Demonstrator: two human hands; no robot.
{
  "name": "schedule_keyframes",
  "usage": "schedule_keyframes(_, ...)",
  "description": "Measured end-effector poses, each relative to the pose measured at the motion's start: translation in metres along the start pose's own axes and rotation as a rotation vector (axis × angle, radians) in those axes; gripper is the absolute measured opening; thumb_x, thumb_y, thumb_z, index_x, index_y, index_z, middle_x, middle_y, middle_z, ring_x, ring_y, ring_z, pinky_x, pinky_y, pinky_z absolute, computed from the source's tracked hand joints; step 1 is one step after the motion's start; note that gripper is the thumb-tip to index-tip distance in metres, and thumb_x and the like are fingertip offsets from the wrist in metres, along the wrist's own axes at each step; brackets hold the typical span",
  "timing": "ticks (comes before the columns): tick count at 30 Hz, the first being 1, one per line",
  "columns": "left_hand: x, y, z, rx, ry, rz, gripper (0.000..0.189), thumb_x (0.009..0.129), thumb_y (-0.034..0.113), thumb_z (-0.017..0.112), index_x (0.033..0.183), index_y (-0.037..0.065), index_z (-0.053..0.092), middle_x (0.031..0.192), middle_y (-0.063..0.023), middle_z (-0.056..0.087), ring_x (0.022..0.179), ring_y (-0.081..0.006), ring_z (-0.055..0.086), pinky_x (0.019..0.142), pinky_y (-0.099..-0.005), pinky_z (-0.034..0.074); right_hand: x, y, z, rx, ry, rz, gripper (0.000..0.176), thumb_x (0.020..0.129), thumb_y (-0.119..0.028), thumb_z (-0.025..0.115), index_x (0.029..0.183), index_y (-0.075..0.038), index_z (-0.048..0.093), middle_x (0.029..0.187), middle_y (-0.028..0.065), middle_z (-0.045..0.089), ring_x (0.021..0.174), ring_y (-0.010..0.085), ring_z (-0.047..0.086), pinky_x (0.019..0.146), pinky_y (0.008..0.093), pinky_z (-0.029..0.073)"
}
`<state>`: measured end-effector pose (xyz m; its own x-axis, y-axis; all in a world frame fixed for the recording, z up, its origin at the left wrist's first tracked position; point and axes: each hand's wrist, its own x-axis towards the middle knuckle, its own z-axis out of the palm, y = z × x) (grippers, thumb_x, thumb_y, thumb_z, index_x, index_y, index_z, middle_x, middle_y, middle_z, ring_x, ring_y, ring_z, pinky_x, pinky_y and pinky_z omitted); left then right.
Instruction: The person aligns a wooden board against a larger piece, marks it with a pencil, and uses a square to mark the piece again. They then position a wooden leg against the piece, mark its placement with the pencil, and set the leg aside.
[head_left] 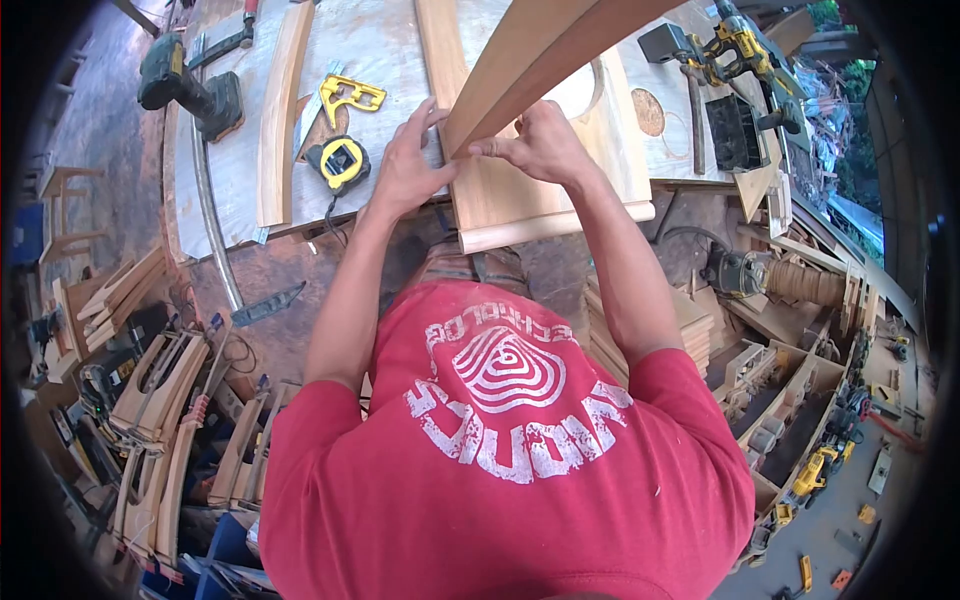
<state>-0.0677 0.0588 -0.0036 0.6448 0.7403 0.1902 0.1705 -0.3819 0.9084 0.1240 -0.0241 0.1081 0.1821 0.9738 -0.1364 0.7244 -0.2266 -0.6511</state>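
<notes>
Wd beam [545, 62], near end btwn L hand [408, 160] & R hand [540, 147], over panel [540, 205].

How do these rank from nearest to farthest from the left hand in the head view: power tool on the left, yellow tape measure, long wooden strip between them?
1. Tape measure, just left of the left hand.
2. Wooden strip, farther left, past the tape measure.
3. Power tool, left of the strip.
</notes>
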Motion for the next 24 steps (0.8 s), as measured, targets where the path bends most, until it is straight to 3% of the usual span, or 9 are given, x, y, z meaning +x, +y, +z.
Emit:
schedule_keyframes(7,0.011,-0.004,-0.001,0.202,-0.059,-0.031,0.067,0.073,0.024,0.09,0.133,0.005,0.066,0.12,-0.0196,0.069,0.116,-0.0361,0.064,0.101,-0.0431,0.052,-0.001,-0.006,-0.004,0.03,-0.003,-0.004,0.077,0.073,-0.035,0.09,0.14,-0.01,0.061,0.129,0.0208,0.07,0.122,0.0387,0.065,0.104,0.0471,0.052)
schedule_keyframes(10,0.015,0.002,-0.006,0.21,-0.107,-0.1,0.067,0.073,0.025,0.091,0.132,0.007,0.067,0.12,-0.0194,0.069,0.113,-0.0361,0.065,0.1,-0.0433,0.053,0.002,0.003,-0.003,0.035,0.016,-0.067,0.078,0.072,-0.035,0.09,0.141,-0.011,0.061,0.129,0.0191,0.07,0.121,0.0374,0.066,0.104,0.0457,0.052)
schedule_keyframes(13,0.017,-0.001,-0.008,0.222,-0.143,-0.102,0.064,0.073,0.025,0.091,0.13,0.006,0.068,0.12,-0.0192,0.07,0.113,-0.0346,0.066,0.1,-0.043,0.053,0.004,0.018,0.002,-0.006,0.182,-0.265,0.06,0.078,-0.031,0.09,0.127,-0.004,0.069,0.113,0.0162,0.076,0.101,0.0277,0.072,0.092,0.0373,0.054)
schedule_keyframes(16,0.016,-0.009,-0.006,0.231,-0.138,-0.127,0.06,0.073,0.025,0.091,0.126,0.005,0.07,0.12,-0.0196,0.071,0.113,-0.0331,0.068,0.099,-0.0424,0.053,-0.017,0.016,-0.022,0.267,0.244,-0.076,0.043,0.09,-0.026,0.08,0.126,-0.003,0.071,0.109,0.0115,0.077,0.091,0.0195,0.071,0.088,0.0324,0.055)
schedule_keyframes(17,0.016,-0.012,-0.007,0.218,-0.146,-0.133,0.059,0.073,0.025,0.092,0.125,0.004,0.07,0.12,-0.0196,0.071,0.113,-0.0326,0.068,0.098,-0.042,0.054,-0.016,0.027,-0.02,0.387,0.388,-0.078,0.031,0.1,-0.027,0.067,0.117,-0.003,0.075,0.104,0.0064,0.078,0.075,0.0114,0.064,0.075,0.0289,0.055)
schedule_keyframes(18,0.018,-0.01,-0.007,0.203,-0.151,-0.137,0.058,0.073,0.024,0.092,0.123,0.003,0.071,0.119,-0.0197,0.071,0.112,-0.032,0.069,0.098,-0.0416,0.054,-0.027,0.023,-0.031,0.584,0.453,-0.052,0.045,0.108,-0.041,0.053,0.106,-0.002,0.077,0.097,0.0069,0.077,0.067,0.0107,0.057,0.069,0.0295,0.052)
schedule_keyframes(20,0.016,-0.005,-0.006,0.2,-0.155,-0.159,0.057,0.073,0.024,0.093,0.121,0.002,0.071,0.118,-0.0195,0.073,0.111,-0.0311,0.07,0.097,-0.0408,0.055,-0.024,0.049,-0.02,1.052,0.65,-0.015,0.065,0.11,-0.056,0.041,0.097,-0.002,0.076,0.092,0.0087,0.074,0.068,0.0121,0.057,0.068,0.0292,0.051)
schedule_keyframes(24,0.018,0.015,-0.009,0.255,-0.172,-0.226,0.051,0.077,0.02,0.091,0.12,0.001,0.072,0.116,-0.0159,0.076,0.108,-0.0252,0.071,0.096,-0.0377,0.054,-0.03,0.062,0.014,0.794,0.723,0.115,0.077,0.109,-0.063,0.031,0.099,0.0,0.073,0.085,0.0089,0.069,0.066,0.0148,0.056,0.068,0.029,0.051)
